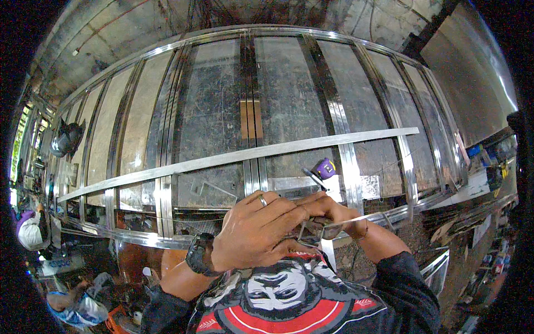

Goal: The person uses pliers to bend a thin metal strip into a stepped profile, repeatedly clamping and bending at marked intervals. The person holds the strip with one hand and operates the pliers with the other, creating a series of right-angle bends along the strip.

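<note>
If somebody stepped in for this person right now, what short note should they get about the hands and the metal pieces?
Left hand: closed around a small clear angled piece, ring and wristwatch on.
Right hand: fingers pinching the same piece from the other side.
The steel frame lies flat on the bench; a long loose bar lies across it.
A purple tape measure sits just beyond the hands.
Done or left: cannot tell from this view.
</note>
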Tool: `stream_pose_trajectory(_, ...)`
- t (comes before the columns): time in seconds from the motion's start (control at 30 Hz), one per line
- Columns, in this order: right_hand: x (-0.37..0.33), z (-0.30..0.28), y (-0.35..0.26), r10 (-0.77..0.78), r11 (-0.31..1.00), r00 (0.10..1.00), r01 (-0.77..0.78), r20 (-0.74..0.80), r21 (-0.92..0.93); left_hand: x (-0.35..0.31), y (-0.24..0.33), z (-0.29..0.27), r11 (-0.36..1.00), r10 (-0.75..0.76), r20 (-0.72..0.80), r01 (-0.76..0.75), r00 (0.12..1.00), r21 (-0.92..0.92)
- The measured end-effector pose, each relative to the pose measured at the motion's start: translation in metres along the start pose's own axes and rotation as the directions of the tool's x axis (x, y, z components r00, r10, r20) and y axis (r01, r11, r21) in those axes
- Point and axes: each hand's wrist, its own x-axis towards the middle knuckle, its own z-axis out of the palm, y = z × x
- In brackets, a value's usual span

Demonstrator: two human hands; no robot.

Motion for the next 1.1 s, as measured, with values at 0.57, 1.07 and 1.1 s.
stream_pose_trajectory(0.57,0.015,-0.017,-0.001,0.037,0.832,0.994,-0.086,-0.099,-0.548,-0.006,-0.018,0.007,0.985,-0.124,-0.048,0.129,0.991,0.117)
stream_pose_trajectory(1.07,0.014,-0.012,-0.021,0.35,0.931,0.913,-0.363,-0.21,-0.028,-0.014,-0.018,0.032,0.985,-0.109,-0.182,0.131,0.977,0.115)
stream_pose_trajectory(1.1,0.012,-0.01,-0.016,0.37,0.929,0.906,-0.365,-0.207,0.064,-0.015,-0.019,0.03,0.98,-0.143,-0.171,0.164,0.975,0.113)
